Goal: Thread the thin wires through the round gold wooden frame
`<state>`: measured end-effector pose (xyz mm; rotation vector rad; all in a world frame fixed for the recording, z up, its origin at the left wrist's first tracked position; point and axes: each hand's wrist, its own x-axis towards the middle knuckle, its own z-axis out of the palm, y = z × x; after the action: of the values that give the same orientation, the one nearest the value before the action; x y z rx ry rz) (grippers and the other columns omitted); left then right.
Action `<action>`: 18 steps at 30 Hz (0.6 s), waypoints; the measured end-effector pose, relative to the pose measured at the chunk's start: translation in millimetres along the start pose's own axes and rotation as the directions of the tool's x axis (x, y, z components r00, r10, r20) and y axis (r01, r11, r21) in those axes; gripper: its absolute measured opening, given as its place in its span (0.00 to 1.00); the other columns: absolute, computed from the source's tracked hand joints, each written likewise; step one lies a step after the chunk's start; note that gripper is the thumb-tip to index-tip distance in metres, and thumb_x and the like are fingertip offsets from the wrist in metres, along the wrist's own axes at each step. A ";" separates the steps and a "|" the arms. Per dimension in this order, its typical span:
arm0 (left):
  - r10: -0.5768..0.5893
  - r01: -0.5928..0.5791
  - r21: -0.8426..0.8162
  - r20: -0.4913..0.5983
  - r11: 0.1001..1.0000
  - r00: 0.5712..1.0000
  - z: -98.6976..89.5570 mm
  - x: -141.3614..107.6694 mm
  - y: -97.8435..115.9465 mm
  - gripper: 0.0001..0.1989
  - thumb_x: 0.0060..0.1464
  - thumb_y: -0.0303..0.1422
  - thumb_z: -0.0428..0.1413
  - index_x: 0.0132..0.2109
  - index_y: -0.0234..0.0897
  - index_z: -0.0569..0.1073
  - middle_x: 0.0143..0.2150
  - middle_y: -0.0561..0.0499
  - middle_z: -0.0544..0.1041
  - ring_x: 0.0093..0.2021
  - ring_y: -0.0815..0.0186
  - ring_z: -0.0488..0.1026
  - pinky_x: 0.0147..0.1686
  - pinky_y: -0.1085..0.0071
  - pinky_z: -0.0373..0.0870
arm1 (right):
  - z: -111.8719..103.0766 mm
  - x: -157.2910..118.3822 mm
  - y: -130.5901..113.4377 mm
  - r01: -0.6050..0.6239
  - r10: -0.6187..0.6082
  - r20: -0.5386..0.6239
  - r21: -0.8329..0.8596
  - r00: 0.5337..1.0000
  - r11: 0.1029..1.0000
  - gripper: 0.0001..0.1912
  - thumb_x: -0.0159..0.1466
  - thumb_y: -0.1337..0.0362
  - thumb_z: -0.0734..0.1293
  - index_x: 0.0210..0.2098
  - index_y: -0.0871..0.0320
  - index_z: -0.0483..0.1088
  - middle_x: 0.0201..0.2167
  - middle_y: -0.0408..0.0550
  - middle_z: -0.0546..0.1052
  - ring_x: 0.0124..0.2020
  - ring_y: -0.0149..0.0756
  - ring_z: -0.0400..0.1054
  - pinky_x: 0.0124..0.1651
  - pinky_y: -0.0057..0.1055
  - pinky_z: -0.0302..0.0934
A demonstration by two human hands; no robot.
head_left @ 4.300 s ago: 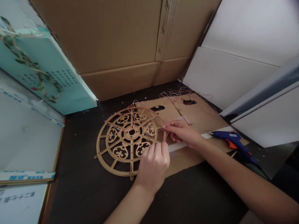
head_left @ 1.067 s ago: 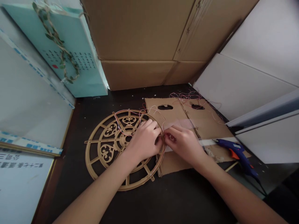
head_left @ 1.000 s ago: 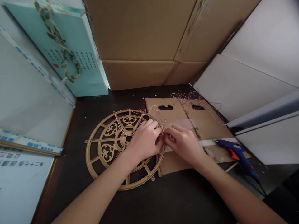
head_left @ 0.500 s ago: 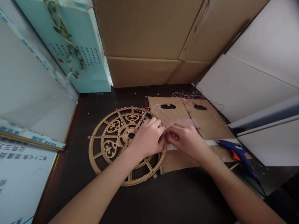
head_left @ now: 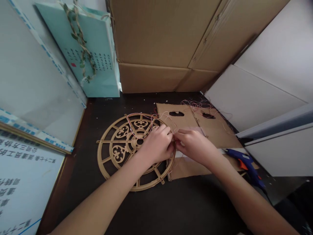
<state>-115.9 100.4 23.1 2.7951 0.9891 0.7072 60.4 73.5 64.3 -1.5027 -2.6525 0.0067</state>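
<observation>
A gold openwork wheel [head_left: 105, 163] with spokes and heart-shaped scrollwork lies flat on the dark tabletop. A thin pink-and-copper wire [head_left: 139, 121] loops over its upper part. My left hand [head_left: 156, 147] rests over the wheel's right side, fingers closed at the rim. Beside it, my right hand [head_left: 194, 147] pinches the thin wire at the same rim, and the two hands nearly touch. Both sets of fingers hide that stretch of rim. A cut cardboard sheet [head_left: 181, 122] lies under the wheel's right edge.
A blue hot glue gun [head_left: 245, 166] with an orange trigger lies at the right. Loose wire tangles [head_left: 198, 104] sit at the back of the cardboard. A cardboard box wall, teal paper bag, white panels and framed boards surround the tabletop.
The wheel has turned since the oldest frame, and my left hand has moved up to its right rim beside my right hand. The whole view has shifted slightly.
</observation>
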 end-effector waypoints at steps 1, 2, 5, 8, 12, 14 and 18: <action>-0.003 0.003 0.000 0.002 1.000 1.000 0.0 -0.1 -0.2 0.04 0.56 0.27 0.52 0.35 0.33 0.72 0.39 0.44 0.72 0.43 0.58 0.67 0.40 0.62 0.67 | -1.0 1.4 -0.5 -0.006 0.005 0.012 0.007 1.000 1.000 0.08 0.62 0.75 0.64 0.27 0.62 0.65 0.28 0.46 0.69 0.29 0.30 0.58 0.34 0.32 0.47; -0.009 0.009 -0.004 0.005 1.000 1.000 -0.1 -0.1 -0.6 0.04 0.56 0.27 0.52 0.35 0.33 0.72 0.39 0.43 0.72 0.43 0.58 0.67 0.40 0.62 0.67 | -1.9 2.7 -0.8 -0.013 0.013 0.022 0.022 1.000 1.000 0.08 0.62 0.75 0.64 0.26 0.62 0.65 0.28 0.45 0.69 0.28 0.30 0.59 0.34 0.32 0.47; -0.028 0.029 -0.035 0.028 0.999 0.999 -3.0 0.6 -2.4 0.03 0.55 0.27 0.53 0.34 0.34 0.71 0.39 0.44 0.72 0.42 0.58 0.68 0.39 0.62 0.68 | -2.1 5.9 0.1 -0.045 0.041 0.031 0.126 0.999 0.991 0.08 0.59 0.75 0.65 0.25 0.62 0.65 0.26 0.44 0.70 0.27 0.28 0.59 0.33 0.30 0.48; -0.043 0.048 -0.071 0.069 0.996 0.997 -11.8 3.4 -2.7 0.04 0.55 0.27 0.53 0.35 0.34 0.72 0.38 0.45 0.73 0.41 0.59 0.69 0.39 0.63 0.68 | 1.1 7.3 4.4 -0.076 0.075 0.013 0.261 0.997 0.962 0.05 0.57 0.76 0.66 0.26 0.62 0.71 0.25 0.42 0.73 0.27 0.27 0.62 0.32 0.27 0.51; -0.132 0.133 0.001 0.111 0.991 0.985 -36.3 3.8 6.8 0.07 0.58 0.25 0.50 0.37 0.34 0.74 0.38 0.46 0.74 0.42 0.59 0.70 0.43 0.61 0.69 | 3.7 2.5 11.8 -0.088 0.103 -0.016 0.401 0.995 0.912 0.07 0.60 0.72 0.67 0.33 0.58 0.78 0.27 0.40 0.77 0.27 0.26 0.67 0.33 0.26 0.56; -0.213 0.204 0.076 0.132 0.976 0.968 -52.9 -3.9 17.5 0.09 0.59 0.26 0.50 0.36 0.33 0.74 0.37 0.45 0.74 0.42 0.57 0.71 0.44 0.58 0.70 | 1.7 -4.1 12.6 -0.090 0.121 -0.048 0.420 0.992 0.903 0.07 0.65 0.66 0.67 0.38 0.57 0.79 0.28 0.41 0.77 0.27 0.27 0.68 0.33 0.26 0.57; -0.420 0.412 0.105 0.074 0.905 0.904 -78.1 -44.8 51.0 0.10 0.63 0.29 0.49 0.36 0.35 0.74 0.37 0.46 0.74 0.43 0.55 0.71 0.45 0.54 0.71 | -8.4 -22.1 3.9 -0.082 0.150 -0.202 0.313 0.968 0.946 0.13 0.68 0.57 0.67 0.46 0.58 0.78 0.36 0.47 0.78 0.30 0.31 0.69 0.35 0.30 0.61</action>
<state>-152.9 27.7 86.8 2.5167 1.5619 0.4772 75.8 56.2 70.8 -1.4593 -2.2623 0.2286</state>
